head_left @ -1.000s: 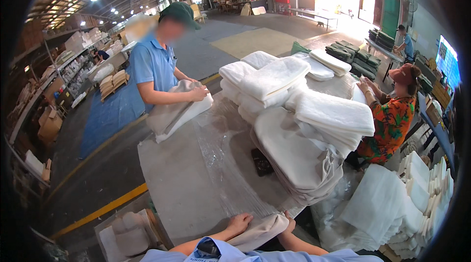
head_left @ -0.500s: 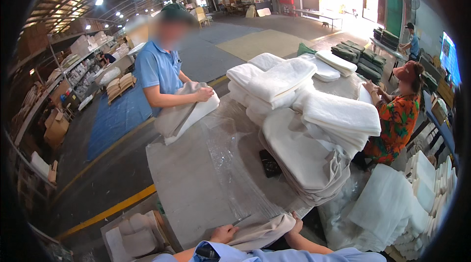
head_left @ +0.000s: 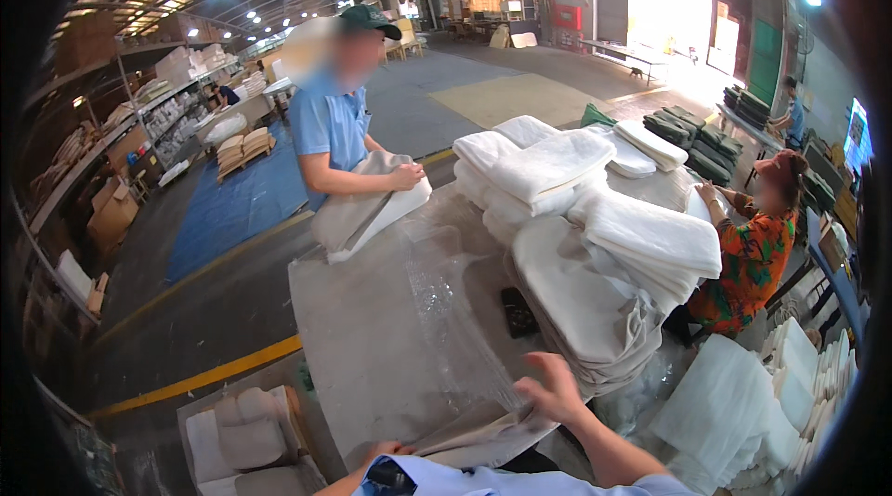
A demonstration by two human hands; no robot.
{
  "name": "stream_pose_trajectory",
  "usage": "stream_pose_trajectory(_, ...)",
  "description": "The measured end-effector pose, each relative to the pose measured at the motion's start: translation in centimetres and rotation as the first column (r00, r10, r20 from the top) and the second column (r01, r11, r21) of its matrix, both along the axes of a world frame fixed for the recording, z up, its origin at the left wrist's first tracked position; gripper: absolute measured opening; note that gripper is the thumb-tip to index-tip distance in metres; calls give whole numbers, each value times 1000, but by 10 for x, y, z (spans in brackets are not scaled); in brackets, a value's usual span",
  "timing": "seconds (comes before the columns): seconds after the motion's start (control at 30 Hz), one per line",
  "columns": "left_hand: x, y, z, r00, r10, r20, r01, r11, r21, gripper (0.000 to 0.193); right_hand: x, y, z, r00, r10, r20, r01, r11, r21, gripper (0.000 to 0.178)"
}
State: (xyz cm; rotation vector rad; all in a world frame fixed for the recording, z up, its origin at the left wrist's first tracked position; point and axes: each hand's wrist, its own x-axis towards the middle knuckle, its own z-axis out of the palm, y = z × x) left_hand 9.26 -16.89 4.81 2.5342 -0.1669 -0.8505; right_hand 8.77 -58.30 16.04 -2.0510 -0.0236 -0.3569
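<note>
At the near edge of the grey-topped table (head_left: 358, 347) lies a beige fabric cover (head_left: 483, 440), spread low in front of me. My left hand (head_left: 388, 451) is at its left end, fingers curled on the fabric and partly hidden by my sleeve. Raised above the cover's right end, my right hand (head_left: 555, 392) is open, thumb and fingers apart, holding nothing. Clear plastic film (head_left: 451, 310) lies across the tabletop beyond. Close to my right hand stands a stack of beige covers (head_left: 581, 296), with a small black object (head_left: 517, 312) beside it.
White padded pieces (head_left: 548, 166) are piled mid-table. Across it, a person in blue (head_left: 330, 129) holds a beige and white piece (head_left: 376, 208). A person in an orange patterned shirt (head_left: 748, 264) works at the right. More white padding (head_left: 720, 403) stands near right; folded covers (head_left: 251, 440) lie lower left.
My right hand has let go of the cover's right end and risen. My left hand has shifted left and nearer to me. The fabric lies lower and flatter.
</note>
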Motion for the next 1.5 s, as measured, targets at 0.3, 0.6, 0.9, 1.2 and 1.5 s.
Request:
stream_pose_trajectory(0.3, 5, 25, 18, 842, 538, -31, -522, 799, -298, 41, -5, 127, 59, 489, 612, -621, -847, 165, -505, 87)
stream_pose_trajectory(0.6, -45, 74, 20, 427, 771, -472, -769, 36, -639, 31, 9, 94, 71, 708, 570, -417, -699, 480, -530, 50)
stream_pose_trajectory(0.9, 50, -117, 90, 878, 249, -409, -429, 26, -903, 63, 10, 46, 86, 984, 119, -131, -64, 930, 361, 58)
stream_pose_trajectory(1.2, 141, -151, 114, 961, 53, -271, -268, 415, -869, 53, -46, 92, 48, 936, 349, -47, -132, 470, 873, 75)
stream_pose_trajectory(1.5, 64, -158, 50, 826, -389, -408, 148, 848, -509, 52, -110, 89, -12, 814, 528, -241, -221, 666, 713, 62)
